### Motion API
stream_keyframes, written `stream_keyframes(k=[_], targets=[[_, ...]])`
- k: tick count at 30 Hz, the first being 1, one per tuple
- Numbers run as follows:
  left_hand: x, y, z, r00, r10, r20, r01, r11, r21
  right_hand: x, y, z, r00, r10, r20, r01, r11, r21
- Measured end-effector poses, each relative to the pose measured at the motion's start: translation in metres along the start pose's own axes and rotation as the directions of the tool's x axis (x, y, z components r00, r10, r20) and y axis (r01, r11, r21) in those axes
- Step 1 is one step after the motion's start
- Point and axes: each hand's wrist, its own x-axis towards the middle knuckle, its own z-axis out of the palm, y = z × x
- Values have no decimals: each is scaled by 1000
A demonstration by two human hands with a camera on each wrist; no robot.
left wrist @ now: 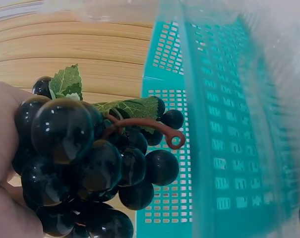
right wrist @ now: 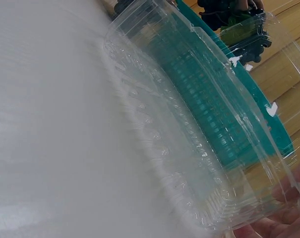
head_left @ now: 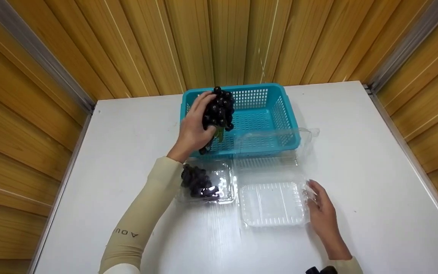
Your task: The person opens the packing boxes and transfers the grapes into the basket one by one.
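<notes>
The left hand (head_left: 195, 127) grips dark grapes (head_left: 221, 110) in curled fingers, a blue basket (head_left: 242, 86) beneath it, as the right hand (head_left: 323, 211) pinches the clear container (head_left: 272, 205) to its left.

smooth held grapes (head_left: 221, 110) are shining, plastic basket (head_left: 255, 118) is gleaming softly, open plastic box (head_left: 272, 203) is glinting, smooth table (head_left: 367, 160) is shining, wood-look walls (head_left: 226, 42) are gleaming, cloth sleeve (head_left: 143, 205) is looking dull
</notes>
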Motion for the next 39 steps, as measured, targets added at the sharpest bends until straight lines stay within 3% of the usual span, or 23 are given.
stream_keyframes(k=[19,39], targets=[[14,-10,19,997,-61,54,59,998,36,1,1,1,999,33,-7,-33,999,12],[13,-23,39,987,-77,140,63,993,102,0,-1,1,1000,22,-10,-22,1000,-6]])
